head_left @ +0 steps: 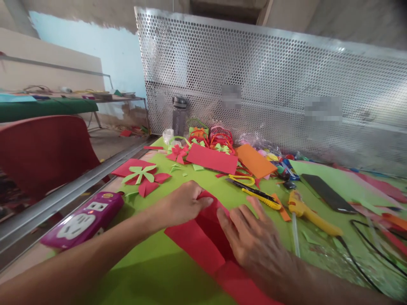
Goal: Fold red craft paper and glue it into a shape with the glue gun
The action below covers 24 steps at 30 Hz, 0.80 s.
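1. Pinching the far edge of the red paper [197, 245] between thumb and curled fingers of the left hand [187, 202].
2. Laying the right hand [254, 233] palm down over the paper's right side, with fingers partly spread; impossible to tell whether grasping or only pressing.
3. Holding the sheet, visibly bent, over the green table covering [136, 271], between both hands.
4. Just beyond the right fingers: yellow-and-black cutter [262, 200]; farther right, yellow glue gun [313, 217] near a dark phone [327, 192].
5. Beside the left forearm: purple power strip [84, 222]; above it, light-green paper flower [139, 174].
6. Farther back: red card [212, 158] beside an orange card [255, 160], dark bottle [179, 118] before a perforated metal panel [270, 76].
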Motion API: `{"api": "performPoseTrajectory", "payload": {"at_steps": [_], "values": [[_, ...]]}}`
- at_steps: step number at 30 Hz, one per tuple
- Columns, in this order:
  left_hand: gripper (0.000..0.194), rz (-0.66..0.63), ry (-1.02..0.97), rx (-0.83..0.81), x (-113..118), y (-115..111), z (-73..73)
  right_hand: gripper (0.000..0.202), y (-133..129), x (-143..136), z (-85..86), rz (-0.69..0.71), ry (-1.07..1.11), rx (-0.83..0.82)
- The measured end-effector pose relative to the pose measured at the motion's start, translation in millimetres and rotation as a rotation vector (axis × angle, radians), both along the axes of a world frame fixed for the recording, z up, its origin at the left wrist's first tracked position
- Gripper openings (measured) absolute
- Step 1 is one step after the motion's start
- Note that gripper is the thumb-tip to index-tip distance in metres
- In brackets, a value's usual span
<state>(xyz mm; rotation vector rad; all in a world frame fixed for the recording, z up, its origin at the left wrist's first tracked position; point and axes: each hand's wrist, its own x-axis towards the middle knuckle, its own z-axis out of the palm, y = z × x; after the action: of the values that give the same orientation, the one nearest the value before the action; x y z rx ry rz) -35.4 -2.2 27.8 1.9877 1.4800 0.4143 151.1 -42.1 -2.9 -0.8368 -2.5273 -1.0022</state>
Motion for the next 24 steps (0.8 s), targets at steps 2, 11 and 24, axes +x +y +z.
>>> {"api": "performPoseTrajectory", "payload": {"at_steps": [2,11,24], "values": [[0.038,0.013,0.008,0.026,1.3,-1.8,0.5,0.035,-0.4,-0.6,-0.7,-0.007,0.013,-0.022],[0.035,-0.012,-0.138,-0.155,-1.2,0.8,-0.6,0.027,2.5,-1.7,3.5,-0.019,0.037,-0.124],[0.028,-0.156,-0.071,-0.021,-14.4,5.4,6.6,0.023,24.8,14.2,27.9,0.052,0.439,-0.861]]}}
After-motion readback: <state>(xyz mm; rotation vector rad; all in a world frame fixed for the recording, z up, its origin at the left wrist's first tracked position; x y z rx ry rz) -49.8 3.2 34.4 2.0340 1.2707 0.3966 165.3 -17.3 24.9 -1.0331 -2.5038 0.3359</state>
